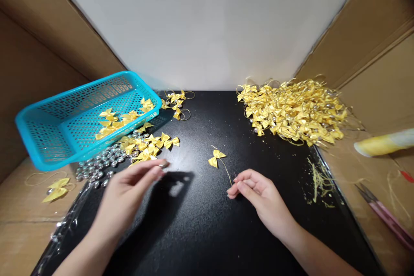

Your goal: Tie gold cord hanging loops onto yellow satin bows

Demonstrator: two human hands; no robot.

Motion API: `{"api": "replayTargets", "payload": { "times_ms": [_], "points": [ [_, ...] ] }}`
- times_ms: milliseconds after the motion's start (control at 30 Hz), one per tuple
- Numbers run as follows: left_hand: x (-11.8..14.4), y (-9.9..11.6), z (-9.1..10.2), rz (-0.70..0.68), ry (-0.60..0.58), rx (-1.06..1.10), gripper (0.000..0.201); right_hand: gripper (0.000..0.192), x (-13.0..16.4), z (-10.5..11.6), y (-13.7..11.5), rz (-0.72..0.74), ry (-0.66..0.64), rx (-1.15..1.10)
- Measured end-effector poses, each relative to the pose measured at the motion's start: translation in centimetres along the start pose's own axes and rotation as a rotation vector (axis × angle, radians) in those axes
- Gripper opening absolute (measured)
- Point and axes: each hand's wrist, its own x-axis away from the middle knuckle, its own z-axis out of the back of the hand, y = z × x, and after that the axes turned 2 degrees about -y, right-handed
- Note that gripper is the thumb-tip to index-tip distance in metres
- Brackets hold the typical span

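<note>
Our left hand [129,192] hovers at seven o'clock over the black mat [200,224], thumb and forefinger pinched on a small silver bead [164,164], while our right hand [255,194] rests at five o'clock, fingertips closed on the end of a thin gold thread [226,171]. That thread runs up to a single yellow bow [216,158] lying alone near the mat's centre, with nothing between it and either hand. At ten o'clock a tilted blue basket [48,138] holds a handful of bows; beneath its rim we see a scatter of silver beads [103,164] and loose yellow bows [148,144] — too many and too overlapped to count. A few more bows with loops [177,102] lie at eleven o'clock. At one o'clock sits one big heap of finished bows [294,112], uncountable. Thread scraps [318,181] litter three o'clock; beyond the mat's edge lie one pair of pink-handled scissors [384,215] and one yellow spool [381,143]. One stray bow [56,189] rests at nine o'clock on cardboard.
</note>
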Motion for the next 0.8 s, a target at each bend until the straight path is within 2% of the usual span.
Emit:
{"api": "replayTargets", "payload": {
  "times_ms": [67, 100, 233, 433, 633, 800],
  "points": [
    [0.4, 0.5, -3.4, 0.101, -0.254, 0.207, 0.031, 0.030, 0.1, -0.1, 0.0, 0.006, -0.007, 0.036],
    [0.5, 0.6, -4.9, 0.142, -0.337, 0.276, 0.031, 0.029, 0.2, -0.1, -0.1, 0.008, -0.008, 0.060],
    [0.3, 0.8, -9.0, 0.228, -0.544, 0.479, 0.028, 0.030, 0.3, 0.0, -0.3, 0.022, -0.013, 0.129],
    [0.0, 0.6, -11.3, 0.300, -0.599, 0.626, 0.022, 0.030, 0.3, -0.2, -0.3, 0.042, -0.011, 0.165],
    [0.2, 0.4, -11.7, 0.301, -0.622, 0.679, 0.020, 0.030, 0.3, -0.4, -0.4, 0.076, 0.012, 0.215],
    [0.4, 0.0, -11.5, 0.251, -0.639, 0.663, 0.018, 0.030, 0.4, -0.5, -0.4, 0.057, 0.045, 0.233]
  ]
}}
